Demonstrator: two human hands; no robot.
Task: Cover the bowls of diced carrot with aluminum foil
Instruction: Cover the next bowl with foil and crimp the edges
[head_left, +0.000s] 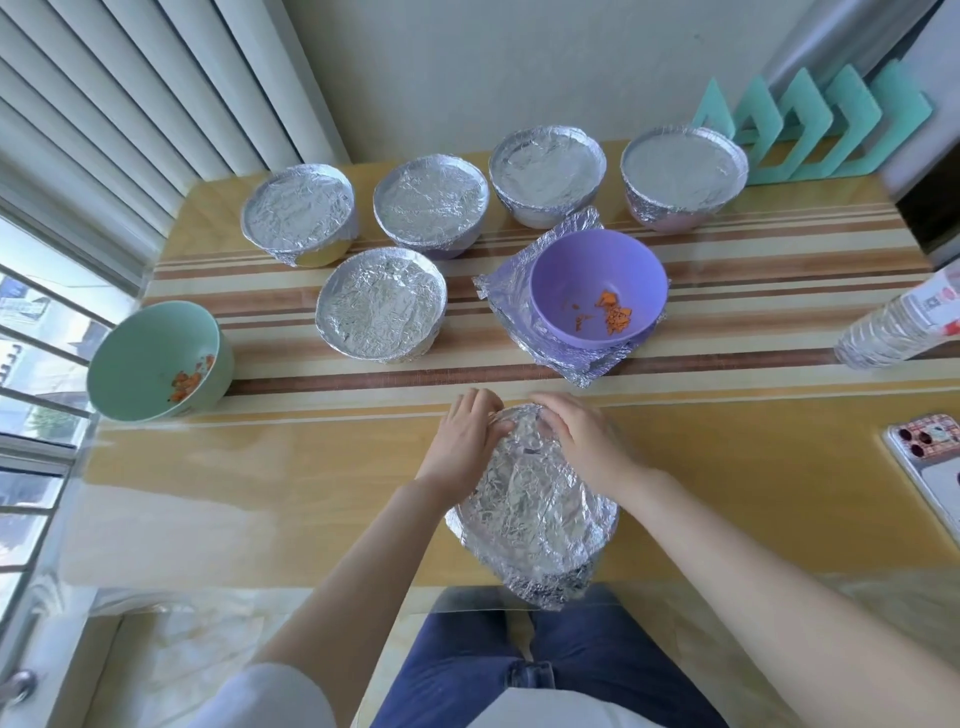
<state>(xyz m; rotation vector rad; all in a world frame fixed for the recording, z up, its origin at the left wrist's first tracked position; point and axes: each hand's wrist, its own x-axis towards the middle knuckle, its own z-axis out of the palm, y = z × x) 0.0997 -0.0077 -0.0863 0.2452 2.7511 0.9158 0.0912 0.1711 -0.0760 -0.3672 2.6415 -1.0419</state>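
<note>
- Head view: foil-covered bowl (535, 519) sits at the table's (260, 493) near edge.
- Your left hand (465, 431) and right hand (576, 436) curl fingers over its far rim, gripping it.
- Purple bowl (597, 270), green bowl (145, 353): uncovered.

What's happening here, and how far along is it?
A person is wrapping foil over the near bowl. The left hand and right hand both cup its far rim, pressing the foil down. Five covered bowls sit further back on the table. Two are uncovered, with diced carrot inside: the purple bowl, standing on a stack of foil sheets, and the green bowl at the left edge.
</note>
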